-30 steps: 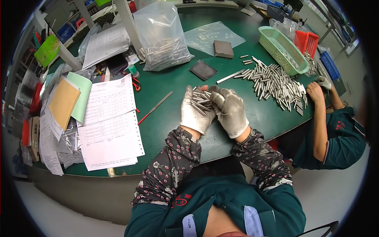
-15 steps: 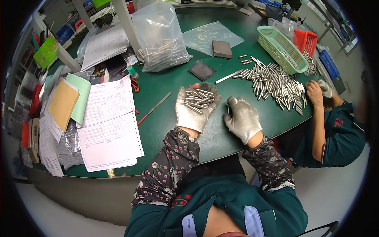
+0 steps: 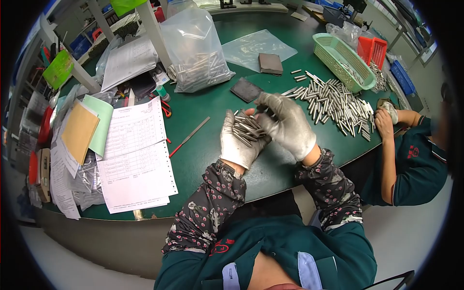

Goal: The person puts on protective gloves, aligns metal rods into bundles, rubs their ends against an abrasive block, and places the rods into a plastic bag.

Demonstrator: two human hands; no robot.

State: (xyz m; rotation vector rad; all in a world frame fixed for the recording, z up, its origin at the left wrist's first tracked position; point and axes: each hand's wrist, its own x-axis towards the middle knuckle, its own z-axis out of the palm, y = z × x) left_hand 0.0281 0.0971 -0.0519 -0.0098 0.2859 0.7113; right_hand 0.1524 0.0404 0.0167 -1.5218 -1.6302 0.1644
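My left hand (image 3: 238, 147), in a white glove, is cupped palm up around a bunch of short metal pins (image 3: 247, 128). Over its right side comes my gloved right hand (image 3: 288, 124), with curled fingers close to the pins; whether a pin sits between those fingers I cannot make out. A large heap of loose pins (image 3: 333, 104) spreads over the green table to the right. Beyond my hands lies a dark flat block (image 3: 246, 90), and near it a brownish square block (image 3: 270, 64). A metal strip beside the heap is partly hidden behind my right hand.
A bag of pins (image 3: 200, 67) stands at the back. Printed sheets (image 3: 133, 159) and a red-handled file (image 3: 189, 137) lie left. Green (image 3: 338, 58) and red baskets (image 3: 371, 49) stand far right. At the right edge, a co-worker's hands (image 3: 385, 121) rest by the heap.
My right hand has moved up and left from the table to the pins in my left hand. My left hand has shifted slightly right and tilted.
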